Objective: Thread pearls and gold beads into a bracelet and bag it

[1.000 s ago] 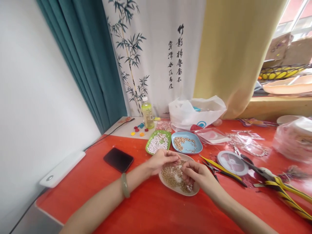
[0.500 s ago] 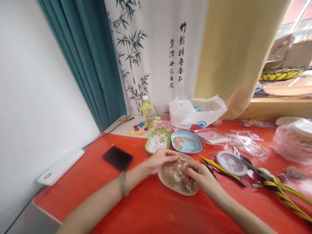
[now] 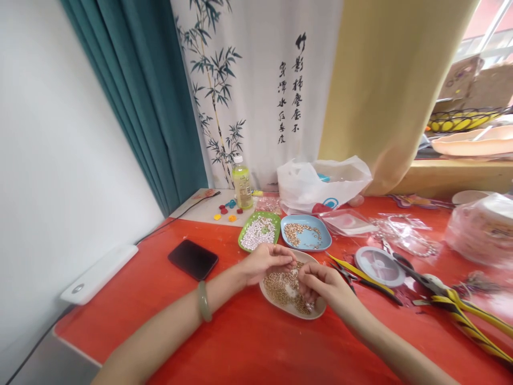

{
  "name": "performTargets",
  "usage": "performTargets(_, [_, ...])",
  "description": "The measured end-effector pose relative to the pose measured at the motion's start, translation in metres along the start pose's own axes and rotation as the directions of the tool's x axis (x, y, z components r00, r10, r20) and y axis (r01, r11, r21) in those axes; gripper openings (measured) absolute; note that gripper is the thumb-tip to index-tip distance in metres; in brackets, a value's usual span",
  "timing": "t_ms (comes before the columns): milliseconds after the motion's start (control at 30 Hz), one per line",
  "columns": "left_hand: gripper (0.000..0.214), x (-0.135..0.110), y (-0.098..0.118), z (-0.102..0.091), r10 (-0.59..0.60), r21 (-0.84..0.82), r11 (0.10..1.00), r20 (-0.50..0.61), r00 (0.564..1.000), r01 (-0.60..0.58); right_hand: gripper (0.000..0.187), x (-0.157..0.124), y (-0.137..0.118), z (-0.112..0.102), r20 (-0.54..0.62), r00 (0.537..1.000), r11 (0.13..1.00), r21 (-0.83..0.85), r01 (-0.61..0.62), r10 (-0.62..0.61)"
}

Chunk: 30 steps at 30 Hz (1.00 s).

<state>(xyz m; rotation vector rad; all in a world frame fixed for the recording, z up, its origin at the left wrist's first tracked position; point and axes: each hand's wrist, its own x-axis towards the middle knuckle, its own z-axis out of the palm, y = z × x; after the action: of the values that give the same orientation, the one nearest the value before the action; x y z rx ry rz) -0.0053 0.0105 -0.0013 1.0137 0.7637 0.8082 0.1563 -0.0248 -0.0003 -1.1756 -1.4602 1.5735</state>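
Note:
Above a cream plate (image 3: 316, 313) of small gold beads (image 3: 280, 291), my two hands face each other with fingertips close together. My left hand (image 3: 269, 263), with a pale green bangle (image 3: 204, 301) at its wrist, is closed in a pinch; what sits between the fingertips is too small to make out. My right hand (image 3: 320, 280) is pinched too, over the plate's right side, its held item hidden. A few pinkish beads (image 3: 309, 306) show just under its fingers. Behind the plate are a green tray (image 3: 242, 235) with white pearl beads and a blue tray (image 3: 306, 241) with gold beads.
A black phone (image 3: 193, 259) lies left on the red table (image 3: 240, 342). To the right are yellow-handled pliers (image 3: 371, 280), a spool (image 3: 380, 266) and larger cutters (image 3: 460, 305). Behind stand a bottle (image 3: 242, 184) and a white plastic bag (image 3: 304, 184).
The whole view has shifted very slightly. My hands keep nearly the same pinched pose over the plate, and no tray or tool has moved.

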Motion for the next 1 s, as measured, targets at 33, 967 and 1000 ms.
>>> performTargets(33, [0.023,-0.0002,0.0002,0.0000,0.000,0.004,1.000,0.001,1.000,0.000,0.020,0.0001,0.0002,-0.0001,-0.005,1.000,1.000,0.001,-0.002,0.002])
performTargets(967, [0.034,-0.0030,0.0003,0.0025,-0.012,0.047,0.999,-0.024,1.000,0.013,0.017,-0.0032,0.0009,0.0013,-0.030,0.999,1.000,-0.011,0.027,-0.027])
performTargets(1000, [0.037,-0.0034,0.0008,0.0034,-0.013,0.053,0.999,-0.016,1.000,0.013,0.018,-0.0031,0.0013,0.0014,-0.031,0.999,0.999,-0.012,0.032,-0.033])
